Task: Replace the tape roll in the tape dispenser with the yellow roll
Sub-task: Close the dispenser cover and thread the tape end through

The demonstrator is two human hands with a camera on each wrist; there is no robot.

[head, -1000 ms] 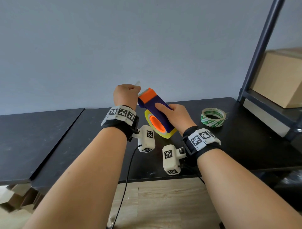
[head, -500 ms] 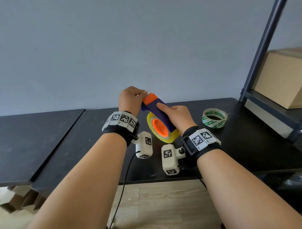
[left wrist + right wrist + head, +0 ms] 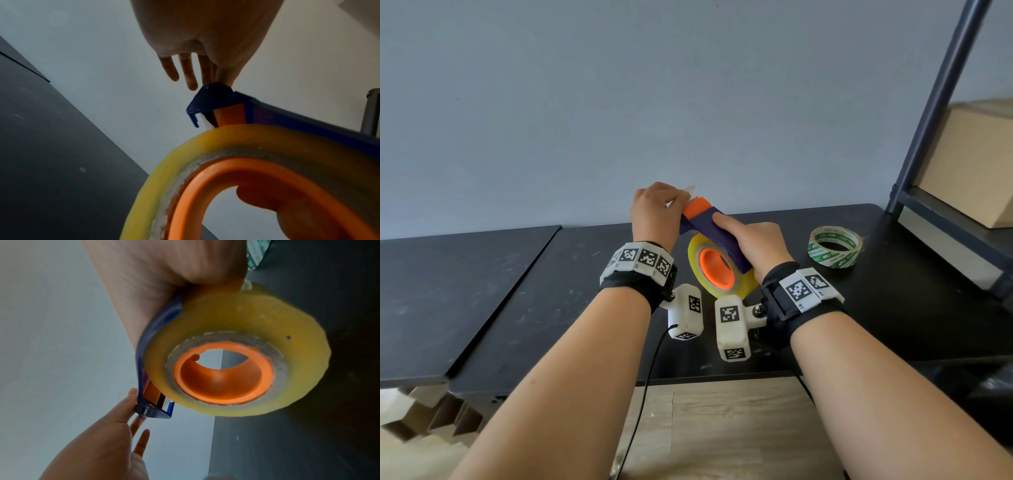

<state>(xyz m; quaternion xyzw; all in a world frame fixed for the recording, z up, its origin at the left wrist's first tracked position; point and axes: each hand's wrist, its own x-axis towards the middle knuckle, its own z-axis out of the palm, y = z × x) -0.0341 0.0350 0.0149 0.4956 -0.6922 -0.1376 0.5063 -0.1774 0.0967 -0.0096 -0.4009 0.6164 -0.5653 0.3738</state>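
Threading step: the right hand (image 3: 753, 245) grips the tape dispenser (image 3: 717, 233) above the table's (image 3: 517, 291) front edge, yellow roll (image 3: 722, 270) seated on its hub. The left hand (image 3: 654, 212) pinches the tape end (image 3: 690, 189) at the cutter; next, press it down.

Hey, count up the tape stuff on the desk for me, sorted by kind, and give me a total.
Tape rolls: 2, the yellow roll mounted on the dispenser and the green-printed roll lying on the black desk.
Tape dispensers: 1, the blue and orange dispenser, held by the right hand, with the left hand at its cutter end.
Total: 3.
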